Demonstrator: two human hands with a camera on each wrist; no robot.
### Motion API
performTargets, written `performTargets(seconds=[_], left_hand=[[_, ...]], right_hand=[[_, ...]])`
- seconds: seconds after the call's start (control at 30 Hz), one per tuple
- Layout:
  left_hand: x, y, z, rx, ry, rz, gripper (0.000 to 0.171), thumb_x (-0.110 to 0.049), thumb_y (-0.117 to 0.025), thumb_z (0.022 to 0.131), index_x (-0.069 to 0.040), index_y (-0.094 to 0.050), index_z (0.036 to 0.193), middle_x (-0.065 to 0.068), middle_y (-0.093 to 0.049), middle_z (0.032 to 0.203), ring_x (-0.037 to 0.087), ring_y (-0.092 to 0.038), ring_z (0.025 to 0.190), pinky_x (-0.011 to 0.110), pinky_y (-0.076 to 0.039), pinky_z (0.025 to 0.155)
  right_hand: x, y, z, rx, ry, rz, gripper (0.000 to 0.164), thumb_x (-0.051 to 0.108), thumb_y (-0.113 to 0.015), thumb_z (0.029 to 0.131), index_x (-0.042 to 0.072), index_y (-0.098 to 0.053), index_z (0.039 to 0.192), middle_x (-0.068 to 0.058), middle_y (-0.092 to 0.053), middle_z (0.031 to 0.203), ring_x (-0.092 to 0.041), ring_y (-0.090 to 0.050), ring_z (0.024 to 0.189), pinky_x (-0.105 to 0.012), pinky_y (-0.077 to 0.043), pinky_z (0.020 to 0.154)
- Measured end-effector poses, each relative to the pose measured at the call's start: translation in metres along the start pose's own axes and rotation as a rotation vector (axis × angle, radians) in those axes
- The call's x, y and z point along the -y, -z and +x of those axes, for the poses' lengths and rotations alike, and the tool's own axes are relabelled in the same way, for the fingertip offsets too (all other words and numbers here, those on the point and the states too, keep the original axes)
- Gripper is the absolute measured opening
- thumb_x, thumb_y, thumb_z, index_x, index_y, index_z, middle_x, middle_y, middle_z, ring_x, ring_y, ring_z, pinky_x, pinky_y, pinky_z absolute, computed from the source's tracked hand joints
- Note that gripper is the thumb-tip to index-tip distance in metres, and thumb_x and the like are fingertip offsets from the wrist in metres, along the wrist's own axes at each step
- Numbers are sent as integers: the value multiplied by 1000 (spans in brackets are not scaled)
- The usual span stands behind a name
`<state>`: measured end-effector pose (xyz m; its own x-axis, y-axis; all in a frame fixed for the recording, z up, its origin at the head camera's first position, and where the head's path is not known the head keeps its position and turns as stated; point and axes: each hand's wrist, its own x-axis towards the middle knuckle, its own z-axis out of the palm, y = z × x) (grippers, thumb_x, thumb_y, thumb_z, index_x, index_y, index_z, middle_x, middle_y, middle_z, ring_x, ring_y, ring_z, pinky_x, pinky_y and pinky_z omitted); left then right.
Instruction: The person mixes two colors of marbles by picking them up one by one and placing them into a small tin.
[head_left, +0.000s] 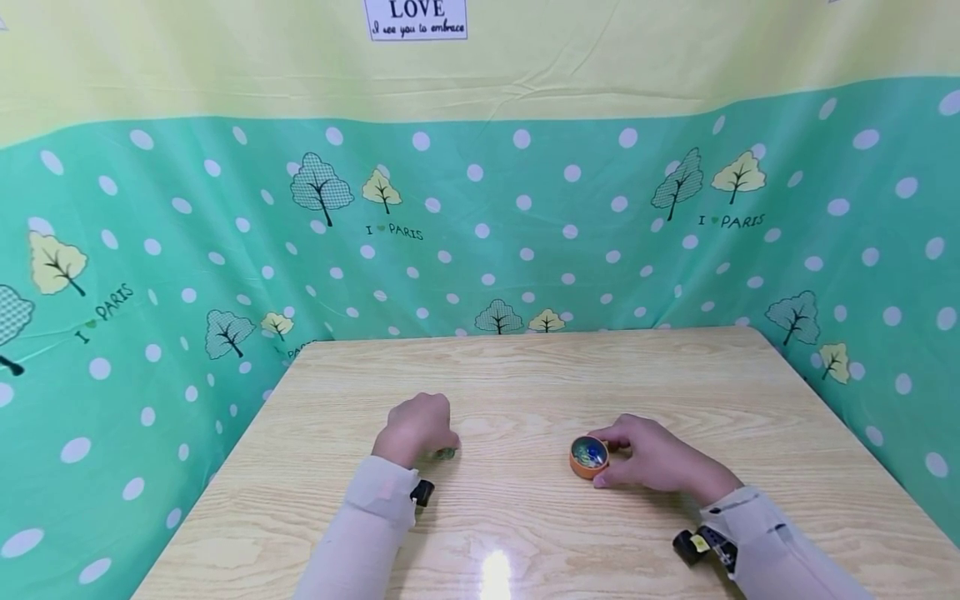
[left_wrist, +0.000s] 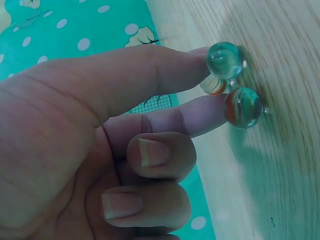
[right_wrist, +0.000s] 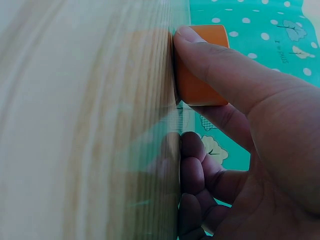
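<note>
Marbles (left_wrist: 225, 60) are resting nearer the table's (head_left: 517, 375) left edge, the left hand (head_left: 418, 427) pinching them, while the right hand (head_left: 654, 454) is gripping the orange cup (head_left: 582, 472) toward the right edge.

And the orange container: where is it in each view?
Head: right of centre, below mid-height, the orange container held by the right hand.
Left wrist: not in it.
Right wrist: upper part, right of centre, partly covered by that hand.
Shared landmark: green dotted cloth.
</note>
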<state>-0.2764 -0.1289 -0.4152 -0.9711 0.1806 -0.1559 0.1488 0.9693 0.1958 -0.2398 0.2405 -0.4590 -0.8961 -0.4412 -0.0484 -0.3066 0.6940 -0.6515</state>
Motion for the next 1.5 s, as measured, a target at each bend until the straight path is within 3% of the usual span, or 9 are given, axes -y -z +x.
performTargets(seconds=[0.23, 0.4, 0.77, 0.93, 1.17, 1.5], left_hand=[[0, 1, -2, -9, -6, -9, 41, -23, -82, 80, -18, -49, 55, -6, -38, 51, 13, -38, 49, 30, -29, 47], [0, 0, -1, -4, 1, -10, 42, -31, -84, 81, -18, -53, 56, -6, -42, 52, 14, -42, 49, 32, -32, 48], [0, 2, 1, 0, 59, -18, 50, -39, -79, 87, -18, -49, 54, -5, -35, 48, 15, -39, 45, 32, -31, 46], [-1, 0, 1, 4, 42, -14, 49, -40, -80, 87, -18, -49, 55, -6, -35, 49, 14, -39, 46, 31, -32, 47], [0, 0, -1, 1, 31, -4, 39, -27, -78, 86, -16, -57, 56, -5, -40, 48, 14, -42, 46, 31, -33, 47], [-3, -3, 1, -12, 27, 15, 42, -32, -77, 88, -17, -53, 56, -5, -39, 50, 15, -42, 47, 31, -35, 46]], right_hand=[[0, 0, 0, 0, 2, 7, 63, 45, -90, 78, 25, -70, 134, 3, -61, 109, -17, -55, 99, -28, -44, 80], [0, 1, 1, -2, -7, 9, 63, 45, -90, 77, 25, -70, 134, 3, -61, 108, -17, -56, 99, -29, -45, 81], [0, 0, 1, -2, -13, 17, 62, 44, -91, 77, 26, -70, 133, 3, -62, 109, -18, -56, 99, -29, -46, 80], [0, 0, 1, -3, -10, 20, 62, 44, -91, 77, 25, -71, 133, 3, -62, 109, -18, -56, 100, -29, -46, 80], [1, 0, 1, -4, -24, 19, 66, 45, -91, 76, 23, -70, 134, 3, -62, 110, -17, -57, 101, -30, -47, 82], [2, 1, 0, -1, -35, 12, 67, 46, -91, 76, 23, -69, 135, 3, -62, 110, -16, -57, 100, -30, -47, 82]])
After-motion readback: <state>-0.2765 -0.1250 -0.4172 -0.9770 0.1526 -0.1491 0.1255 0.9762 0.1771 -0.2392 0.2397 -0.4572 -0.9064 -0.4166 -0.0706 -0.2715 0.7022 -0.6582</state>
